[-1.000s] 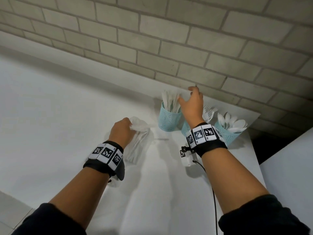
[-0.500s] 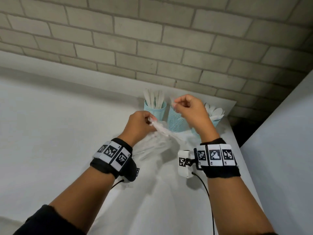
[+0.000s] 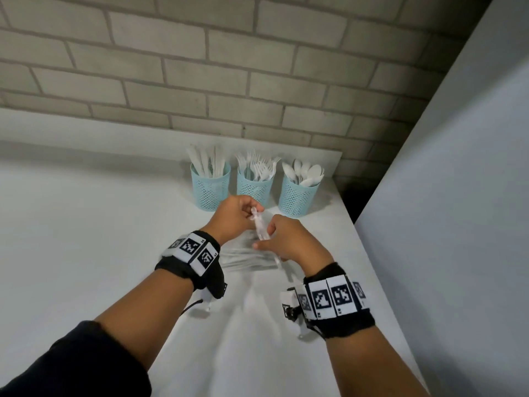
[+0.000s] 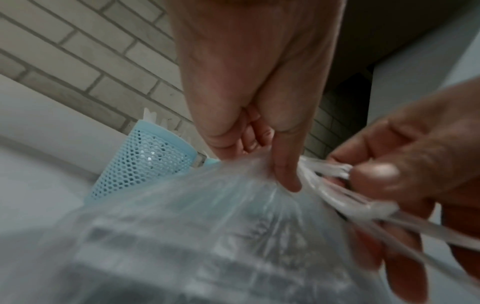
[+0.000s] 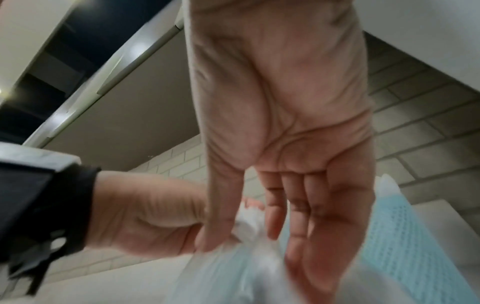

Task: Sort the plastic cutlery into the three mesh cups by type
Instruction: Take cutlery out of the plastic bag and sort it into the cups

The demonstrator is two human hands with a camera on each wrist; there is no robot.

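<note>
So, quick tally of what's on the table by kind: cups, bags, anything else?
Blue mesh cups: 3 (knives, forks, spoons)
Clear plastic bag of cutlery, held by left hand and right hand: 1
Total: 4

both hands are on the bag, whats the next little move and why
Probably pull the clear plastic bag's twisted neck apart to open it. The left hand and right hand both pinch that neck, with cutlery apparently still inside and the three mesh cups behind.
</note>
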